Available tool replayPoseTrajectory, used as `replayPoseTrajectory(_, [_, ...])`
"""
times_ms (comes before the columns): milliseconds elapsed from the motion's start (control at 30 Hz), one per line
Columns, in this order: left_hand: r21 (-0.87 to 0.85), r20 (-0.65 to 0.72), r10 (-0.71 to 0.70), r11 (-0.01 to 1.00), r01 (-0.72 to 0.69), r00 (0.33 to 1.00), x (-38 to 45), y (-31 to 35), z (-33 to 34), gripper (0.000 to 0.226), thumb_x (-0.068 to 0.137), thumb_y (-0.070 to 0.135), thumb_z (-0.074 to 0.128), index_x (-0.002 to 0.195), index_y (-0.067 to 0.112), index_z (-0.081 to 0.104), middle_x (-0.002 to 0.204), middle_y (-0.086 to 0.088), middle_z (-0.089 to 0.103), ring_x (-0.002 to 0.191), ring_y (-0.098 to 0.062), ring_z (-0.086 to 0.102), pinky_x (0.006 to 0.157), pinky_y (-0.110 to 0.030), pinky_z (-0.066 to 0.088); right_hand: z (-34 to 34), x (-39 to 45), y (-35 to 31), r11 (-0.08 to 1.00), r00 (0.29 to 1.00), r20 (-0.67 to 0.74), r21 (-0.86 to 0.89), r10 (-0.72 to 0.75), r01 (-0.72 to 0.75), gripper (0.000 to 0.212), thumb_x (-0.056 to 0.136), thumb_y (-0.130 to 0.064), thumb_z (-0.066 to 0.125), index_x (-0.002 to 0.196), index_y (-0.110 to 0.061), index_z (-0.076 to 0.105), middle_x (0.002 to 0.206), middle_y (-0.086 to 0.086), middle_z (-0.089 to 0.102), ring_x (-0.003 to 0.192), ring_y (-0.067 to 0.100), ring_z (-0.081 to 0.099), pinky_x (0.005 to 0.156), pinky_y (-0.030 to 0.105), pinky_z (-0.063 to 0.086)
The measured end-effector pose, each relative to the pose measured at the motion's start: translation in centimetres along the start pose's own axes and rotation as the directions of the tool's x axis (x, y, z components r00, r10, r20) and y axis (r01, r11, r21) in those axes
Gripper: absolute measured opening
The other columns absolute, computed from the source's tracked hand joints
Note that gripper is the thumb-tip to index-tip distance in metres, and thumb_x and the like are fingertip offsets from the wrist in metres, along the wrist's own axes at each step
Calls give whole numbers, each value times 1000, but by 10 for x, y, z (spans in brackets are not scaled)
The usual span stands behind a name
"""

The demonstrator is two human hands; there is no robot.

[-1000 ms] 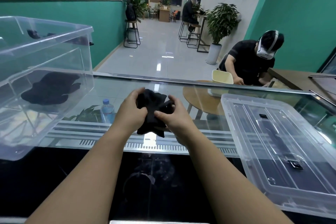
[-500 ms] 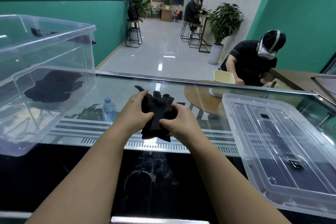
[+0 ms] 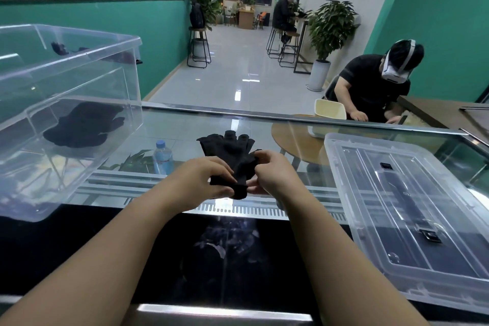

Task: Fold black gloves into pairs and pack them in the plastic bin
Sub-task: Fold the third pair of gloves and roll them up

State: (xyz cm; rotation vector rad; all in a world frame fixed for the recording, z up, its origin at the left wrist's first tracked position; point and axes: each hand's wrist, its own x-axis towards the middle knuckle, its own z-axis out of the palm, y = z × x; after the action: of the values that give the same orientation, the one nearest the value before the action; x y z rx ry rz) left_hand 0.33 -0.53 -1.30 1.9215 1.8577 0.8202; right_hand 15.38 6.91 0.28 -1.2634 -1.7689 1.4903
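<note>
- Bin first: at far left, a clear plastic bin [image 3: 79, 103] stands on the glass bench [image 3: 185, 124], with a dark heap of packed gloves [image 3: 82, 124] showing through its wall.
- Just right of it, a water bottle [image 3: 163, 156] appears through the glass, below the bench top.
- At centre, the person's left hand [image 3: 201, 180] is closed on the cuff end of the black gloves [image 3: 232, 156], thumb and fingertips pinching the fabric.
- The gloves are held just above the bench, finger ends fanned away from the person; they appear to be a stacked pair, though the layers cannot be told apart.
- The right hand [image 3: 275, 174] grips the same cuff end from the other side, fingers curled into the cloth.
- The knit looks light, soft and limp, so it will likely sag and slide apart unless pinched through both layers at the cuff or fold.
- At right, the bin's clear lid [image 3: 412, 206] lies flat on the bench.
</note>
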Motion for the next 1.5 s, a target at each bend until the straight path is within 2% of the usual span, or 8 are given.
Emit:
replayPoseTrajectory(433, [-68, -21, 44, 997, -45, 999, -7, -6, 4, 15, 79, 22, 71, 71, 33, 64, 106, 16, 64, 99, 4, 58, 85, -11, 40, 1, 0, 0, 994, 996, -26, 70, 89, -87, 39, 88, 8, 33, 115, -12, 52, 99, 10, 66, 72, 27, 71, 63, 33, 60])
replayPoseTrajectory(667, [1, -2, 37, 999, -37, 999, -7, -3, 7, 17, 79, 48, 64, 74, 32, 59, 112, 18, 57, 113, -1, 43, 89, -13, 32, 4, 2, 4, 999, 994, -111, -47, 5, -10, 23, 83, 4, 44, 94, 15, 61, 83, 28, 68, 55, 25, 65, 61, 36, 60])
replayPoseTrajectory(867, [210, 128, 7, 977, -34, 992, -3, -4, 17, 80, 73, 66, 55, 142, 40, 26, 154, 19, 19, 143, -2, 7, 119, -39, 8, 3, 13, 14, 912, 980, -154, -407, -128, 55, 19, 79, -8, 55, 92, -2, 67, 90, 19, 67, 87, 27, 60, 58, 32, 53])
replayPoseTrajectory(967, [196, 174, 3, 980, -37, 985, 0, -6, 16, 65, 84, 46, 59, 142, 40, 29, 155, 15, 19, 144, -4, 5, 119, -38, 10, 0, 16, 12, 849, 953, -224, -525, -203, 57, 16, 80, -14, 53, 83, -8, 67, 96, 14, 57, 76, 21, 43, 55, 23, 35])
replayPoseTrajectory(1067, [188, 173, 22, 981, -54, 985, 0, -7, 16, 51, 91, 33, 53, 138, 42, 35, 154, 13, 23, 145, -7, 6, 119, -38, 12, -3, 22, 6, 828, 880, -314, -543, -356, 141, 23, 87, -16, 51, 103, -10, 65, 113, 11, 53, 96, 23, 51, 81, 27, 41])
replayPoseTrajectory(1167, [255, 209, 22, 964, -77, 978, 0, -5, 18, 46, 92, 48, 40, 137, 48, 30, 156, 13, 14, 145, -7, -1, 119, -37, 4, 1, 41, 5, 747, 914, -232, -657, -333, 105, 33, 91, -30, 50, 118, -15, 61, 123, 7, 56, 118, 27, 44, 92, 38, 42])
replayPoseTrajectory(1333, [204, 284, 38, 974, -99, 958, -2, 0, 19, 78, 59, 87, -7, 127, 62, 22, 151, 23, 1, 139, 2, -11, 116, -35, -3, 7, 66, 5, 744, 922, -334, -663, -198, -80, 37, 88, -42, 53, 106, -13, 65, 108, 9, 66, 108, 31, 55, 83, 37, 44])
replayPoseTrajectory(1500, [256, 261, -2, 964, -67, 965, -2, 7, 21, 41, 94, 53, 15, 133, 56, 29, 156, 19, 9, 144, -3, -4, 118, -34, 4, 5, 67, -1, 839, 880, -434, -538, -191, -83, 21, 82, -24, 57, 99, -13, 62, 100, 6, 68, 98, 29, 61, 83, 34, 46])
